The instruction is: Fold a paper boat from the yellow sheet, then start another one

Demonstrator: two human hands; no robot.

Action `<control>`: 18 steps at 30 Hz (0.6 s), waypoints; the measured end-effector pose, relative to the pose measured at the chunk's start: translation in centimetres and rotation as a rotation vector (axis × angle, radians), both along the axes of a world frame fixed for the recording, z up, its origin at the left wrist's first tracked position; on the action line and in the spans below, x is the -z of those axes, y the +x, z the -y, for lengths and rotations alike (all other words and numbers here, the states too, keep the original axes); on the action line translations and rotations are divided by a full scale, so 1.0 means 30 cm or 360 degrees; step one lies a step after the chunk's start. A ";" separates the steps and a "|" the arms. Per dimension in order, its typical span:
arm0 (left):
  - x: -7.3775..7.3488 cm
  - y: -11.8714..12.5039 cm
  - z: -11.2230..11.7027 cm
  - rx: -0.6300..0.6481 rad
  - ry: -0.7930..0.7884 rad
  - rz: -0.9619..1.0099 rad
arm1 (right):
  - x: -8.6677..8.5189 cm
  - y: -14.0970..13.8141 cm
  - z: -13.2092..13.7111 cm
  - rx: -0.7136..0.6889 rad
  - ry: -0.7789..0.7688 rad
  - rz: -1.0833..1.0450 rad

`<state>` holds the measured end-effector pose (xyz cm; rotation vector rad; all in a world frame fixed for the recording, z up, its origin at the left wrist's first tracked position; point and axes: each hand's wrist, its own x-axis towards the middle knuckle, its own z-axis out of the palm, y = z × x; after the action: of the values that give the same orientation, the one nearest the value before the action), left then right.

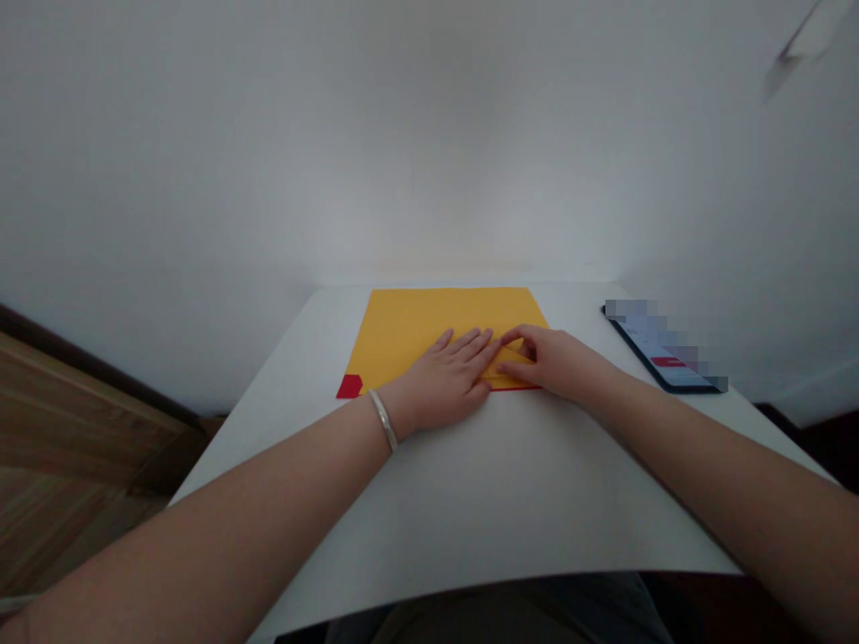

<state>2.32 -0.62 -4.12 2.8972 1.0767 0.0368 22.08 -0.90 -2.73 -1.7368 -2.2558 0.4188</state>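
A yellow sheet of paper [409,322] lies on the white table, with a red patch [350,386] at its near left corner and a thin red line along its near edge. My left hand [446,385] rests flat on the near part of the sheet, fingers stretched out, a silver bangle [383,420] round the wrist. Close to its fingertips, my right hand [547,358] touches the sheet near its right corner. The right index finger and thumb are bent, with a gap between them. Crease-like lines show in the paper there; my fingers partly hide that corner.
A smartphone [661,349] with a lit, partly blurred screen lies on the table's right side. The white table [470,519] meets a pale wall [429,161] at the back. Wooden furniture [73,447] stands low at the left.
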 end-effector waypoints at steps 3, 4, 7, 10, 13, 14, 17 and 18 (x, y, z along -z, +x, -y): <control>-0.002 -0.003 0.003 0.0006 0.0006 0.0006 | -0.009 0.014 -0.008 -0.0022 -0.0118 -0.0041; -0.003 -0.005 0.005 0.0016 0.0015 0.0011 | -0.013 0.018 -0.010 -0.0013 -0.0154 -0.0048; -0.005 -0.014 0.013 0.0034 0.0037 0.0006 | -0.025 0.025 -0.012 0.0063 -0.0208 -0.0005; -0.009 -0.019 0.022 0.0035 0.0040 -0.0004 | -0.030 0.032 -0.014 0.0092 -0.0244 0.0017; -0.013 -0.021 0.025 0.0036 0.0039 -0.0005 | -0.029 0.040 -0.017 0.0068 -0.0260 0.0010; -0.013 -0.021 0.024 0.0039 0.0041 -0.0005 | -0.030 0.042 -0.017 0.0069 -0.0264 0.0019; -0.013 -0.022 0.022 0.0048 0.0046 0.0003 | -0.035 0.045 -0.014 0.0101 -0.0298 0.0056; -0.012 -0.022 0.021 0.0048 0.0043 0.0003 | -0.037 0.046 -0.013 0.0114 -0.0312 0.0062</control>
<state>1.65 -1.25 -3.76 2.9361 1.0400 0.0529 23.45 -0.52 -1.61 -1.9295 -2.2358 0.6138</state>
